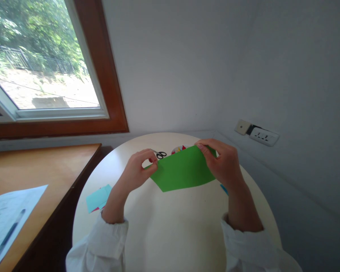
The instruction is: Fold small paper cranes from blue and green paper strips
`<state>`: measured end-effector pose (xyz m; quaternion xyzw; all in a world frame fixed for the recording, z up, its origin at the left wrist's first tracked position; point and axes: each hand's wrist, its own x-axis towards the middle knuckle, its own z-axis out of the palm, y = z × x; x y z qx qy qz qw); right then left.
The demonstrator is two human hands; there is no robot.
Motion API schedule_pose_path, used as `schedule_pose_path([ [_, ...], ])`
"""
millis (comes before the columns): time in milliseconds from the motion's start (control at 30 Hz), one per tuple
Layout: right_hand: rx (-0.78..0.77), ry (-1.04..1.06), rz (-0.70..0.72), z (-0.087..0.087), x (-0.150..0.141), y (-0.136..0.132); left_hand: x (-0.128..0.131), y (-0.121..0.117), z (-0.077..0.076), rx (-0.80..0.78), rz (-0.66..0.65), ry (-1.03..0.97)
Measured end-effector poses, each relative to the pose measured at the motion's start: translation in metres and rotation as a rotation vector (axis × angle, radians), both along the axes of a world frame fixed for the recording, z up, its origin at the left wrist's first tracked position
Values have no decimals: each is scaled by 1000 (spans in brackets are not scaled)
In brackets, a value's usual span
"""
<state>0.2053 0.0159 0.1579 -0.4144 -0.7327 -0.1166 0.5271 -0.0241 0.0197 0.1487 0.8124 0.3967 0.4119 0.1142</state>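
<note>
Sheet (184, 170): green, thin and smooth, with a matte face and a pointed near-left corner; I see it held up over the round table, between the two hands.
Long axis: side to side from hand to hand, its upper edge slanting so that the right end sits higher in my view.
Nearer hand: neither, as I read it; both touch the sheet, one at each end.
Left hand (136, 170): thumb and forefinger pinched together on the upper left part.
Right hand (222, 162): thumb pressed on the face towards me, forefinger along the top edge, pinching the right end; I cannot tell how the fingers behind lie.
Lower edge: loose and gently bowed, apart from both hands.
Scissors (161, 155): dark looped handles, just beyond the left hand, blades partly hidden from me.
Dish (173, 150): pale and rounded, holding red and yellow scraps, half hidden behind the sheet.
Paper pieces (98, 198): light blue, flat, straight-edged, with pink showing underneath, beside the left forearm.
Blue item (224, 189): narrow, by the right wrist; too covered for me to name.
Round table (175, 234): cream, smooth, faintly glossy.
Desk (59, 166): orange-brown wood, bearing a written page (22, 211) and a pen (8, 238).
</note>
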Motion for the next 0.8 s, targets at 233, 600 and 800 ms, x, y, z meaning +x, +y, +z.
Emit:
schedule_pose_path([
  [233, 13, 33, -66, 0, 10, 1, -6, 0, 0, -15, 24, 2],
  [600, 35, 47, -87, 0, 14, 2, -15, 3, -1, -17, 100, -15],
  [800, 31, 43, -87, -1, 13, 3, -19, 7, -4, -43, 156, 47],
])
